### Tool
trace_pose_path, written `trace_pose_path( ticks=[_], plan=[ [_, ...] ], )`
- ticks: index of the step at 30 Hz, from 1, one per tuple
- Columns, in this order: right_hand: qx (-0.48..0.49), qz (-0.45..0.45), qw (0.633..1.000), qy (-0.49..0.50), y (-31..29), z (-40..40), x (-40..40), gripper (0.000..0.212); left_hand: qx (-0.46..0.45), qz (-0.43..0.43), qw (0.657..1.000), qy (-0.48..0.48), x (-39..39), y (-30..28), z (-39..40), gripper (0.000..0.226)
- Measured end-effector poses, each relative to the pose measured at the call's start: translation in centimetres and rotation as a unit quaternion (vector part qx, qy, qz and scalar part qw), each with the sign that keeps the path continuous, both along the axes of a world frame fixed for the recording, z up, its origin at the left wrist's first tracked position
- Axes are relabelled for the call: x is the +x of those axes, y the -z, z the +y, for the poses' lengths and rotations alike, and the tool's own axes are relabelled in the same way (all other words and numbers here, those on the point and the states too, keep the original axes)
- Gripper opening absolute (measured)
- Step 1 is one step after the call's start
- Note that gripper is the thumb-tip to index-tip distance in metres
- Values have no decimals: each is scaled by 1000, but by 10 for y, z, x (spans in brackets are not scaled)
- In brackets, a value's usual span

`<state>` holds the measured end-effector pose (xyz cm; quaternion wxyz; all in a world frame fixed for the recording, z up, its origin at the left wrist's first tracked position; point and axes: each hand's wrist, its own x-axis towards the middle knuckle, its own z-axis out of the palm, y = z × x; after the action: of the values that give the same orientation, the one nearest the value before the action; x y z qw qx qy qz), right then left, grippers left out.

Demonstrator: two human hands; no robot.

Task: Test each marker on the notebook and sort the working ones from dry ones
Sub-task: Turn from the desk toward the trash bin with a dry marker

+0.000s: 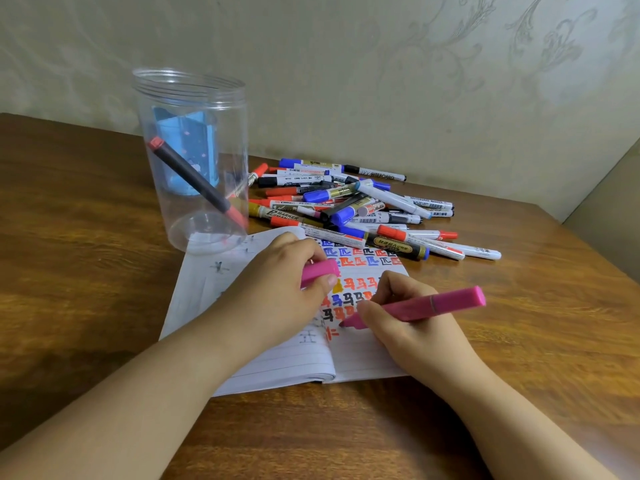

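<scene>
- Over the open notebook (pixel 360 355), the right hand (pixel 408 327) grips a pink marker (pixel 426 306) like a pen, its tip touching the lined page just below rows of red, blue, black and orange test marks.
- Beside it, the left hand (pixel 277 292) rests on the same page and pinches the marker's pink cap (pixel 320 271) between thumb and fingers.
- Beyond the notebook's far edge lies a loose pile of markers (pixel 349 206) on the wooden desk (pixel 86 306), with red, blue, black and gold caps; the nearest ones touch or overlap the top of the page.
- Left of that pile stands a clear plastic jar (pixel 194 157), upright and without a lid, its base on the notebook's far left corner.
- Inside the jar one dark marker with red ends (pixel 194 178) leans diagonally.
- Behind the jar something blue shows through; I cannot tell what it is.
</scene>
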<state>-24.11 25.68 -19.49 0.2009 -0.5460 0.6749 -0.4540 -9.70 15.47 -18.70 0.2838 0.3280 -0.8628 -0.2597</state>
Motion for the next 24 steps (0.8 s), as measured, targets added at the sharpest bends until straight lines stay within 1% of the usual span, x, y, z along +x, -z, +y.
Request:
trace_pose_path(
  ticks=[3,6,13,18,24],
  plan=[
    [10,-4,1000,-12,-1,2,0,31,7,-5,1000,2,0,0,0,18],
    [3,-16,1000,-3,-1,2,0,30,11,-7,1000,2,0,-1,0,19],
    [13,3,1000,-21,-3,3,-1,34,18,-12,1000,2,1,0,-1,18],
    [3,-7,1000,-1,-1,3,-2,29,19,-16,1000,1,1,0,-2,18],
    [-9,17,1000,14,0,1,-3,28,18,-20,1000,3,1,1,-3,19]
  ],
)
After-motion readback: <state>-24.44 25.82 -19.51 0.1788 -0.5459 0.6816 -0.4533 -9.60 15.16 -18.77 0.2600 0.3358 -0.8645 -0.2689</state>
